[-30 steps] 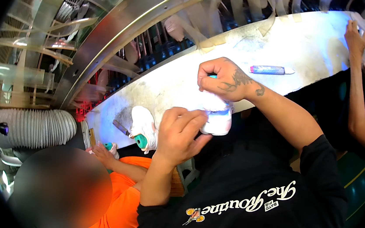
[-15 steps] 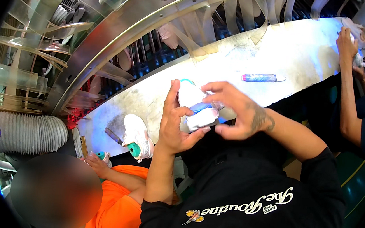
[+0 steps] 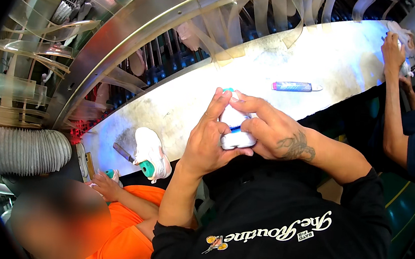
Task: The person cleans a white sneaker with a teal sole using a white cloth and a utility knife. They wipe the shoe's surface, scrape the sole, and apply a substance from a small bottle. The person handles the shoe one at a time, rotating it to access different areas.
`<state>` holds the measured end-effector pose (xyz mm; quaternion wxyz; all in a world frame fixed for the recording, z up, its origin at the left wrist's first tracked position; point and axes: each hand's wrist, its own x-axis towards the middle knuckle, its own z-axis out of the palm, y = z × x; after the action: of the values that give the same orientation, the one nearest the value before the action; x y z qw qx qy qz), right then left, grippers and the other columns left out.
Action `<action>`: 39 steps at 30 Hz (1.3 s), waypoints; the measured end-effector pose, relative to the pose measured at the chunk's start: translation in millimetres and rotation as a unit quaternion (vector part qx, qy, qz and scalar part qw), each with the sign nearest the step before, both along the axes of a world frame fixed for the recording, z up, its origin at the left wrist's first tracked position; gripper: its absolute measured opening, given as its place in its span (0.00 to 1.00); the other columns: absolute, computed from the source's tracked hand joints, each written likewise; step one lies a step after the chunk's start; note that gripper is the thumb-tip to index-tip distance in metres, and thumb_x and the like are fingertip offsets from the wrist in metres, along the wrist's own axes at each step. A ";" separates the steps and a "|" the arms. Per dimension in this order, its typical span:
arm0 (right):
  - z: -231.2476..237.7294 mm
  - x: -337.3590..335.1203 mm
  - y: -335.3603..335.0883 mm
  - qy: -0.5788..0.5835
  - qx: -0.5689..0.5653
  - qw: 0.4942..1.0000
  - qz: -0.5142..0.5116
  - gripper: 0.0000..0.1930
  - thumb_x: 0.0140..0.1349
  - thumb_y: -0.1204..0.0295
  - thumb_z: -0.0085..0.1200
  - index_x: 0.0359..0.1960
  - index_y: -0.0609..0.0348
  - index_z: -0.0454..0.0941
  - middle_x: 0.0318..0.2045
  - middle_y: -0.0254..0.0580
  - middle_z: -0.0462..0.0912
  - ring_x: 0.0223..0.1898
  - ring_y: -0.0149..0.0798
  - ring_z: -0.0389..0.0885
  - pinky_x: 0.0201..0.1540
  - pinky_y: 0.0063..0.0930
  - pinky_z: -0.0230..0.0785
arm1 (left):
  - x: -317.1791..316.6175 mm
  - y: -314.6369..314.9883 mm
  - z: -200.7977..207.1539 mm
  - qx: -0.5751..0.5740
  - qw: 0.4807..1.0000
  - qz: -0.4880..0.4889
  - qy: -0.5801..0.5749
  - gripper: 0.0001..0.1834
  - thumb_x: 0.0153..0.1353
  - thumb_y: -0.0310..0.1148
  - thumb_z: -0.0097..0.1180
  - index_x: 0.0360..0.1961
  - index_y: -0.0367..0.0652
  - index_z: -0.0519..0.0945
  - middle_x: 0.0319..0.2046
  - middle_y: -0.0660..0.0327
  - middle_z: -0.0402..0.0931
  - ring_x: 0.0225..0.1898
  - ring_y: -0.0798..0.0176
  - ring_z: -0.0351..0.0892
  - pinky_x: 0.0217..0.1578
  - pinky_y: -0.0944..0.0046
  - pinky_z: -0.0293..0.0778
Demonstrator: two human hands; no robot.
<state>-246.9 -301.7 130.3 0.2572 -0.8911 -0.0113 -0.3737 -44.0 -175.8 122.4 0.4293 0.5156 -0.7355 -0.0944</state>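
Observation:
A white shoe (image 3: 237, 116) with a blue band across it and a bit of teal at its far end sits between my two hands, above the near edge of the table. My left hand (image 3: 205, 142) grips it from the left, thumb under the near end and fingers along the side. Against the other side, my right hand (image 3: 273, 130) presses its fingers close to the blue band. Both hands cover much of the shoe. Left of them, another white shoe (image 3: 151, 149) with a green last inside rests on the table.
The pale curved table (image 3: 191, 95) runs beneath clear hanging strips (image 3: 221, 36). A blue-handled tool (image 3: 293, 87) and a dark-handled tool (image 3: 123, 152) lie on it. A co-worker in orange (image 3: 125, 226) is close at left; another's arm (image 3: 393, 107) is at far right.
My right hand, held apart with fingers spread, has come in and closed on the shoe. The shoe and my left hand have shifted slightly right.

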 end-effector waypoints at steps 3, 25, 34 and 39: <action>-0.3 -9.1 2.1 0.024 0.010 0.999 -0.025 0.22 0.50 0.77 0.78 0.42 0.70 0.78 0.60 0.68 0.78 0.63 0.66 0.83 0.69 0.49 0.80 | -10.0 -1.0 -1.4 -0.012 1.000 0.004 0.020 0.37 0.49 0.47 0.88 0.42 0.41 0.70 0.76 0.34 0.70 0.79 0.26 0.66 0.72 0.40 0.75; -27.8 -23.9 41.3 -0.080 0.169 0.981 -0.047 0.33 0.46 0.88 0.72 0.55 0.70 0.70 0.57 0.60 0.81 0.58 0.59 0.87 0.59 0.43 0.85 | -30.0 30.1 -26.1 -0.006 0.987 -0.005 0.160 0.42 0.49 0.38 0.91 0.53 0.44 0.67 0.67 0.43 0.77 0.75 0.43 0.72 0.76 0.42 0.69; -31.1 -18.6 9.7 0.058 0.379 0.919 0.094 0.53 0.57 0.65 0.76 0.79 0.63 0.54 0.76 0.58 0.58 0.80 0.52 0.58 0.82 0.46 0.53 | -23.5 42.7 -31.9 -0.019 0.979 -0.001 0.201 0.43 0.46 0.33 0.92 0.54 0.47 0.69 0.66 0.45 0.77 0.74 0.45 0.72 0.77 0.40 0.68; -40.6 -1.7 16.6 0.106 0.495 0.849 0.151 0.58 0.60 0.58 0.75 0.83 0.56 0.44 0.80 0.56 0.50 0.83 0.55 0.50 0.84 0.52 0.43 | -27.4 41.7 -33.7 -0.022 0.984 0.006 0.179 0.43 0.44 0.32 0.93 0.53 0.46 0.69 0.65 0.45 0.79 0.73 0.43 0.73 0.74 0.40 0.71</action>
<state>-248.7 -285.1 89.7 0.7173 -0.6669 0.0685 -0.1899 -71.3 -134.0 88.7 0.5658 0.4853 -0.6455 -0.1664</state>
